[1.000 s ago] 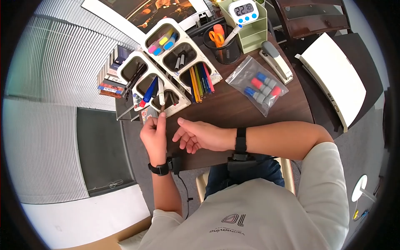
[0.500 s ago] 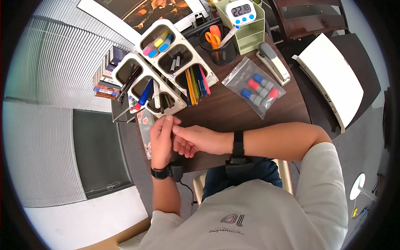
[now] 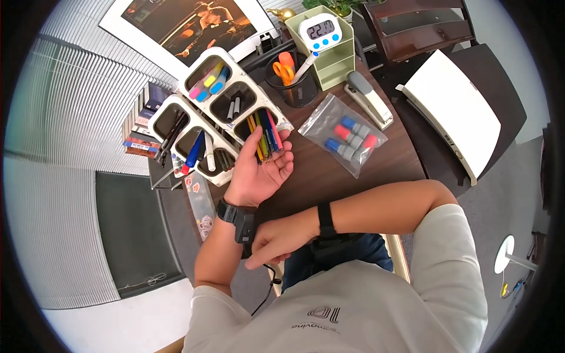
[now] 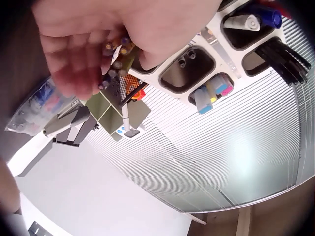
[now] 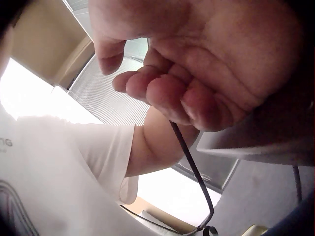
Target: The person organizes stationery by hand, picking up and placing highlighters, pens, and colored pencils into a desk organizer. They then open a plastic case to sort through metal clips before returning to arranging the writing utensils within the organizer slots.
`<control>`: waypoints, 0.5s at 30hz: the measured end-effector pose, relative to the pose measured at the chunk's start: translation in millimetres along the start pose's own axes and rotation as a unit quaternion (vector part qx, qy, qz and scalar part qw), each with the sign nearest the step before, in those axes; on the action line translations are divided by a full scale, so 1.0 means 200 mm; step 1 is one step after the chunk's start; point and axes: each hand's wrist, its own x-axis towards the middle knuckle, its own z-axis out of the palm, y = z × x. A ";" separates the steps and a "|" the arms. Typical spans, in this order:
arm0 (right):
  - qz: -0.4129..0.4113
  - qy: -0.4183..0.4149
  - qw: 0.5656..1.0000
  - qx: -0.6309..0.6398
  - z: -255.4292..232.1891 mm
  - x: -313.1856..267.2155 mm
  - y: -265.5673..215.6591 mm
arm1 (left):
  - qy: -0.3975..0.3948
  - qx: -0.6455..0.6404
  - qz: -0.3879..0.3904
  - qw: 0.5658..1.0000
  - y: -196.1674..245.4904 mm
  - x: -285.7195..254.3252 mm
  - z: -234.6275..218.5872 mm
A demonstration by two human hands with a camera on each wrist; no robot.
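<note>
My left hand cups a bunch of colored pencils that leans out of the front compartment of a white desk organizer. The thumb lies along their left side, the fingers curl round from the right. Seen from the left wrist, the pencil ends show between thumb and fingers. My right hand hangs near the table's front edge below the left wrist, fingers loosely curled and holding nothing. Beside it, a second white organizer holds a blue marker, a white marker and dark pens.
Right of the pencils lies a clear zip bag of red and blue-capped bottles, then a stapler. Behind stand a mesh cup with orange scissors and a green holder bearing a timer. A sticker sheet lies at left.
My left hand has left the right hand's side and moved forward and right to the colored pencils, turning palm up. The right hand has drawn back toward the body and turned palm down.
</note>
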 end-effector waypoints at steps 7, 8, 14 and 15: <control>0.002 0.001 0.999 -0.036 0.01 0.00 0.00 | -0.047 -0.092 0.003 0.995 -0.02 0.11 0.05; -0.002 0.010 0.999 -0.032 0.02 0.00 0.00 | -0.039 -0.091 0.000 0.995 -0.02 0.11 0.06; 0.000 -0.008 1.000 -0.015 0.01 0.01 0.01 | -0.061 -0.020 -0.023 0.998 0.00 0.01 0.00; 0.006 -0.004 1.000 -0.016 0.01 0.02 0.02 | -0.064 0.009 -0.030 0.997 -0.01 -0.02 0.00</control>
